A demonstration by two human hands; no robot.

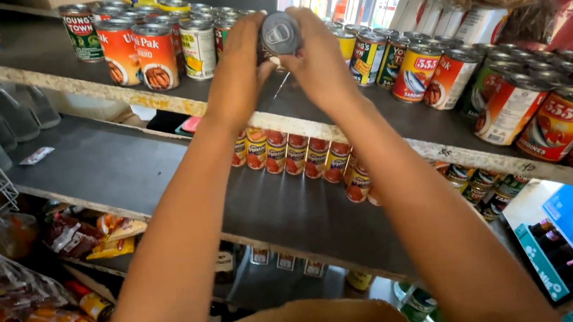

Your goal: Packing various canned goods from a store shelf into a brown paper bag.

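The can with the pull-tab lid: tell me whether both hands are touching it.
Touching. The head view shows the left hand and right hand wrapped around the can from either side.

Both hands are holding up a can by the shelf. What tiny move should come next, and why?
Probably set the can down in the gap on the top shelf. The left hand and right hand hold it right above that space, between the rows of cans on each side.
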